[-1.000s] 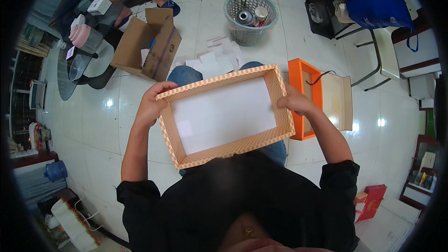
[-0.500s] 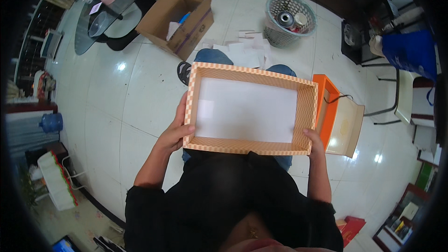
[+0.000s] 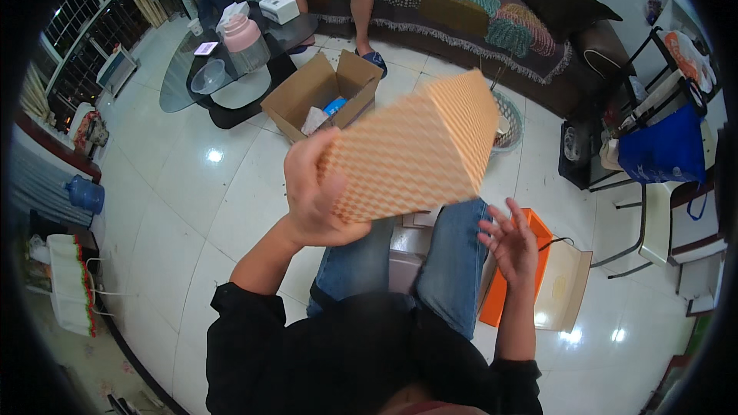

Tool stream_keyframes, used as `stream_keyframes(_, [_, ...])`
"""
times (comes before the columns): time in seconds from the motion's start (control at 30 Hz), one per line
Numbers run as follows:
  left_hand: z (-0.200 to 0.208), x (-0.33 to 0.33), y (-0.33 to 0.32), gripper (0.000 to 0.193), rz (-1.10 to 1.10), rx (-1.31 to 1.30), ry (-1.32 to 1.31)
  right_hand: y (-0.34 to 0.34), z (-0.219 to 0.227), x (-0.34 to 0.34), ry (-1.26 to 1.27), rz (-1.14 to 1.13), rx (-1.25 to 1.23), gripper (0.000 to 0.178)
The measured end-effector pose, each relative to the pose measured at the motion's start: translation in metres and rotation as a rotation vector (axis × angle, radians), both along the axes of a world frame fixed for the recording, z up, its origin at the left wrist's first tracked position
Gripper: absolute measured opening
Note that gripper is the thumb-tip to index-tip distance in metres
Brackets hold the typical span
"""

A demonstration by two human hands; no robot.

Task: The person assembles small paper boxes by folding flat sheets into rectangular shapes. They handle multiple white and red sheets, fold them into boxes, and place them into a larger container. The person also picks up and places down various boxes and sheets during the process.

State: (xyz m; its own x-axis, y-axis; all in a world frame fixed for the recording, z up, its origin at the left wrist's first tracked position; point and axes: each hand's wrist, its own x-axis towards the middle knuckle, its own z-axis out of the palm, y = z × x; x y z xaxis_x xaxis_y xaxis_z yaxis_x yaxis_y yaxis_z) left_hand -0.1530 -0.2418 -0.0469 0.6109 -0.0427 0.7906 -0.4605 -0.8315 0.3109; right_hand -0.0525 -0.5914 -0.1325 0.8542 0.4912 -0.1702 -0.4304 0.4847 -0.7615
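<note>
An orange-and-cream checked box is tilted up in front of me, its outer faces toward me and its inside hidden. My left hand grips it at its left end, with the thumb lying along a face. The box is slightly smeared by motion. My right hand is off the box, to its lower right, with fingers spread and nothing in them. Beside that hand, an orange box with a clear-windowed lid stands on the floor.
Beyond the checked box stands an open cardboard carton with blue and white things inside. A mesh basket is partly hidden behind the checked box. Farther off are a glass table and a sofa, where people sit. A chair stands right.
The checked box has gone from open side up in both hands to tilted over in my left hand. My right hand has let go. The view has risen toward the sofa.
</note>
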Motion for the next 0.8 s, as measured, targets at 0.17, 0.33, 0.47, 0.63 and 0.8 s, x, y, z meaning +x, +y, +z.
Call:
stream_keyframes(0.17, [-0.018,0.005,-0.007,0.052,0.134,0.461,-0.238,0.033,0.011,-0.006,0.195,0.334,0.204,0.068])
stream_keyframes(0.33, [-0.052,0.014,-0.025,0.045,0.031,0.495,-0.226,0.093,0.029,0.001,0.459,0.164,0.355,0.066])
stream_keyframes(0.47, [-0.075,0.007,-0.027,0.049,0.049,0.416,-0.113,0.117,0.023,0.016,0.478,0.029,0.401,0.047])
stream_keyframes(0.63, [-0.079,-0.003,-0.018,0.066,-0.197,-0.267,0.441,0.144,0.063,0.004,-0.199,-0.034,-0.256,0.043])
stream_keyframes(0.8, [-0.083,0.002,-0.01,0.09,-0.512,-1.525,0.445,0.164,0.062,-0.028,-1.299,0.262,-1.285,0.015])
